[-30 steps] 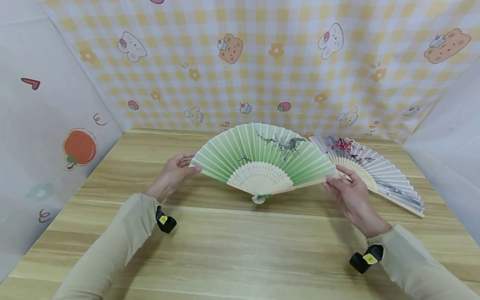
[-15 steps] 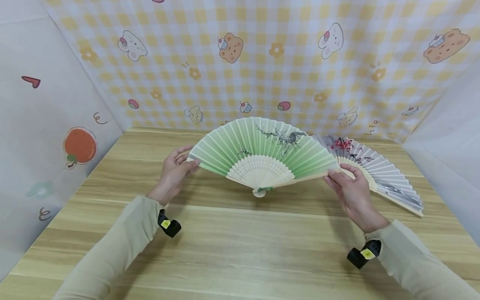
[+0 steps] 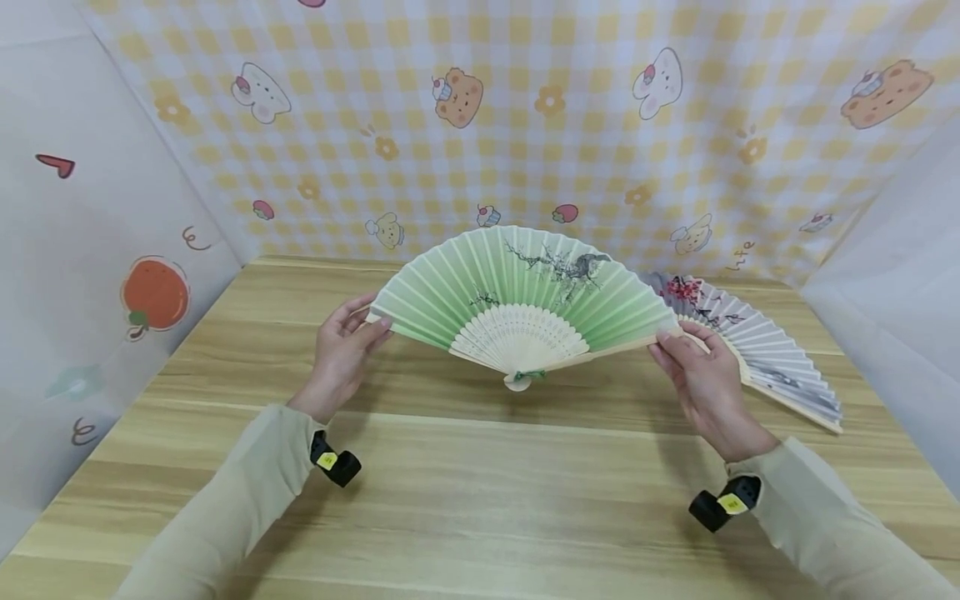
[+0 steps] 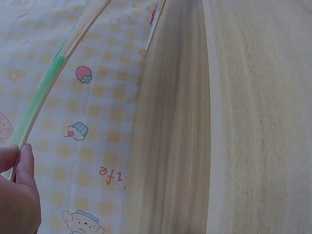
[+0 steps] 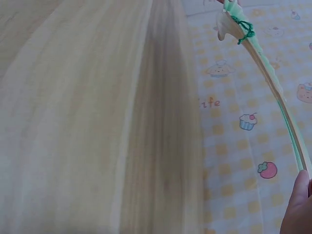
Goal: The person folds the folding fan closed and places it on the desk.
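A green folding fan (image 3: 435, 296), spread wide, is held up between both hands over the table. Dark branches are printed on its pleated cloth, and its pale ribs meet at a pivot with a green cord (image 5: 243, 30). My left hand (image 3: 339, 354) pinches the left outer edge between thumb and fingers; the left wrist view shows the fan edge-on (image 4: 44, 87) in that pinch. At the opposite end, my right hand (image 3: 705, 387) pinches the right outer rib, thumb on the near side. Behind the right hand lies a second open fan (image 3: 780, 358), grey and white with red blossoms, partly covered.
The wood-grain table (image 3: 480, 500) spreads out below the hands. A yellow checked cloth (image 3: 517, 150) with cartoon prints hangs at the back, and white sheets (image 3: 90, 217) close off the sides. A small black camera (image 3: 337, 465) sits on each wrist.
The green fan has risen a little and now overlaps more of the grey fan. Both hands have kept their pinch, the left one shifting slightly left.
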A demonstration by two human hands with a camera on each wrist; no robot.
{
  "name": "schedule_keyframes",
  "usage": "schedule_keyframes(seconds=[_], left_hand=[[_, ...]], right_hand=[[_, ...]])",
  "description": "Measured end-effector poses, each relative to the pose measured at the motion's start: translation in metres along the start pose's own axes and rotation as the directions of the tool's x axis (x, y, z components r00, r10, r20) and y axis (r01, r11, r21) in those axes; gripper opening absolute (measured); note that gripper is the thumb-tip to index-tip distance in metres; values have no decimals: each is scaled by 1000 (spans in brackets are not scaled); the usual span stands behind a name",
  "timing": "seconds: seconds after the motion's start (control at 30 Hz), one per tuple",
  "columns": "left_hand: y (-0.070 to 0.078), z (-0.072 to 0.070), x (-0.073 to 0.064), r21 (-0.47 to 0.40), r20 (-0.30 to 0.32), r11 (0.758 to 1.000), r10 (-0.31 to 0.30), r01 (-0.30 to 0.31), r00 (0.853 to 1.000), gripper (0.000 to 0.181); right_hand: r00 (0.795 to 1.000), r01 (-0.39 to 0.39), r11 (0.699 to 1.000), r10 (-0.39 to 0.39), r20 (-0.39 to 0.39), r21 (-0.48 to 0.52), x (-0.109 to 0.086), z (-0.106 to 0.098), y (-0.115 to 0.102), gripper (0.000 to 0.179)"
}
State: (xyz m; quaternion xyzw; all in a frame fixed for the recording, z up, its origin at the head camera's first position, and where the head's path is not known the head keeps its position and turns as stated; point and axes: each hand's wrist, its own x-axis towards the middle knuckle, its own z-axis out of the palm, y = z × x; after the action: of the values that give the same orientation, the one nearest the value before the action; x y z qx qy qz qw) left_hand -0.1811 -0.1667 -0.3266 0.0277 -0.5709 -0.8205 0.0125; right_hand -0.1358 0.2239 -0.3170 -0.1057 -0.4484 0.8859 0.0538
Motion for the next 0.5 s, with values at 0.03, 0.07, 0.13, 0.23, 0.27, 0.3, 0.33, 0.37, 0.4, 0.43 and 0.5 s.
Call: schedule_keyframes(seconds=[0.03, 0.07, 0.13, 0.23, 0.27, 0.3, 0.33, 0.37, 0.4, 0.43, 0.5], left_hand=[[0, 0, -1, -13, -5, 1000, 4, -4, 1000, 34], [1, 0, -2, -27, -9, 1000, 7, -7, 1000, 35], [2, -1, -3, -46, -20, 999, 15, -16, 1000, 35], [4, 0, -5, -74, -43, 997, 23, -26, 999, 35], [4, 0, -6, -85, -46, 996, 27, -31, 999, 35], [5, 1, -6, -97, -49, 995, 30, -35, 998, 35], [6, 1, -6, -105, -54, 994, 33, -38, 998, 34], [6, 1, -7, -114, -56, 993, 35, -41, 998, 33], [6, 2, -7, -120, -58, 992, 39, -45, 998, 33], [7, 2, -7, -134, -53, 990, 40, -47, 998, 32], [8, 2, -7, -149, -48, 988, 45, -52, 998, 31]], right_hand=[[1000, 0, 1000, 0, 6, -11, 0, 1, -1, 39], [1000, 3, 1000, -3, 12, -20, 0, 2, -2, 39], [1000, 13, 1000, -13, 25, -26, 1, 5, -3, 41], [999, 26, 1000, -26, 32, -13, 2, 7, -5, 43], [999, 35, 999, -34, 27, -11, 3, 7, -5, 44], [999, 40, 999, -40, 24, -5, 4, 7, -4, 44], [999, 46, 999, -46, 19, -6, 4, 7, -4, 45], [998, 55, 998, -55, 27, 10, 7, 4, -3, 44], [998, 61, 998, -61, 22, 3, 8, 4, -3, 44], [998, 67, 998, -67, 19, 5, 8, 5, -2, 44], [997, 71, 997, -71, 20, 14, 9, 6, -2, 43]])
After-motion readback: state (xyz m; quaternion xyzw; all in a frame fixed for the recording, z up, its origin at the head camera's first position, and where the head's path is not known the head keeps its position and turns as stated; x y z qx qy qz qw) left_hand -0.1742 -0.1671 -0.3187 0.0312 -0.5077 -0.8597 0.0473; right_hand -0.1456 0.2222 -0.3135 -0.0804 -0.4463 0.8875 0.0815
